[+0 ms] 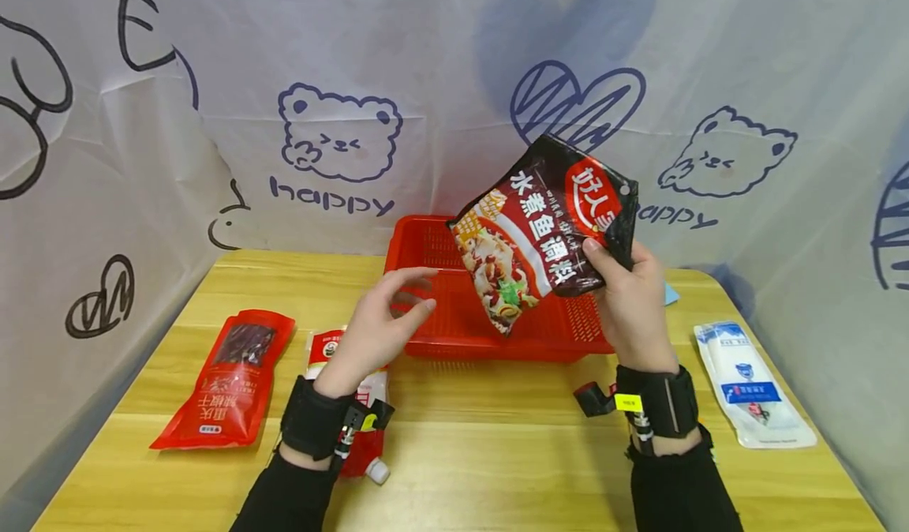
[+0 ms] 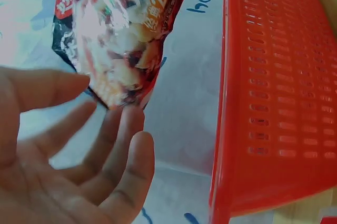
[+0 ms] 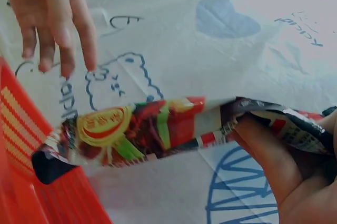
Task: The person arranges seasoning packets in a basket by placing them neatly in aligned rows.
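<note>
My right hand [image 1: 635, 307] pinches a black-and-red seasoning packet [image 1: 550, 224] near one edge, thumb on its printed front. The packet is tilted and held above a red plastic basket [image 1: 497, 350]. My left hand [image 1: 379, 331] hovers by the basket's left side with fingers loosely bent and nothing in them. In the right wrist view a gap separates that left hand [image 3: 52, 18] from the packet [image 3: 152, 134]. The left wrist view shows the packet [image 2: 121, 39] beyond the fingertips, with the basket wall [image 2: 274, 176] alongside.
On the wooden table [image 1: 483, 453], a red pouch of dried chillies [image 1: 227, 382] lies at the left. A red-and-white pouch with a white cap [image 1: 378, 471] lies partly under my left wrist. A white-and-blue packet [image 1: 753, 390] lies at the right. Drawn-on white cloth [image 1: 454, 82] hangs behind.
</note>
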`<move>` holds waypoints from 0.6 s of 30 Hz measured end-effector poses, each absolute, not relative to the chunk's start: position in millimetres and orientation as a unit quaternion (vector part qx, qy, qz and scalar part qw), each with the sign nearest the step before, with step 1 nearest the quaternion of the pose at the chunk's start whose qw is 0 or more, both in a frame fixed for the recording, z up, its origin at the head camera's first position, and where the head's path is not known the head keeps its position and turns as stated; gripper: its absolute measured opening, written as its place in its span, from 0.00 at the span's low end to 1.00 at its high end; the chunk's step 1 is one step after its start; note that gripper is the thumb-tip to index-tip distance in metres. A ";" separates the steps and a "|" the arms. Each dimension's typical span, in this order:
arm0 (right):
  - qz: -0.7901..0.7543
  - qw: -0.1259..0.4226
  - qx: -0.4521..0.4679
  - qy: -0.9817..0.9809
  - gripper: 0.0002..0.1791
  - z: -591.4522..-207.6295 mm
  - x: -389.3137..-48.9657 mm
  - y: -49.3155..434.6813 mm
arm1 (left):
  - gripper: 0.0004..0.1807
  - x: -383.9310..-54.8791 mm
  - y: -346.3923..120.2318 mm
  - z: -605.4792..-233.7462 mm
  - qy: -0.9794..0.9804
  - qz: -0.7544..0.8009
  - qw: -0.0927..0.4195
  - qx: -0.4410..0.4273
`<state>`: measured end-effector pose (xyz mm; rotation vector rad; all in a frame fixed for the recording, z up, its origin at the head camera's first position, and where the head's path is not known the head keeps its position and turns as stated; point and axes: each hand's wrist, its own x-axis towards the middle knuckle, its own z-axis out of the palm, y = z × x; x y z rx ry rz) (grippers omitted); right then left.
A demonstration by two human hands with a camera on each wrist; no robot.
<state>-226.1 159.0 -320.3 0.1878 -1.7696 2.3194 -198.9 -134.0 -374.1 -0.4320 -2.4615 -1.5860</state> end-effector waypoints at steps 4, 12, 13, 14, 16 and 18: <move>0.786 0.139 0.044 -0.601 0.22 -316.3 -234.3 165.1 | 0.16 -195.3 -130.8 -374.6 -0.864 -0.455 0.100 -0.192; 0.726 0.161 0.001 -0.669 0.21 -318.6 -247.7 176.1 | 0.12 -192.6 -126.8 -377.6 -0.899 -0.376 0.062 -0.215; 0.719 0.165 -0.002 -0.676 0.20 -319.7 -249.4 176.9 | 0.12 -192.5 -126.6 -378.5 -0.904 -0.366 0.057 -0.213; 0.710 0.167 -0.006 -0.684 0.19 -320.7 -251.0 177.8 | 0.12 -192.5 -126.5 -379.4 -0.909 -0.357 0.052 -0.210; 0.692 0.170 -0.012 -0.702 0.19 -322.9 -253.8 179.2 | 0.11 -192.3 -126.2 -381.0 -0.915 -0.344 0.046 -0.207; 0.677 0.169 -0.019 -0.716 0.20 -325.9 -256.3 180.6 | 0.11 -192.8 -126.2 -382.9 -0.919 -0.334 0.043 -0.205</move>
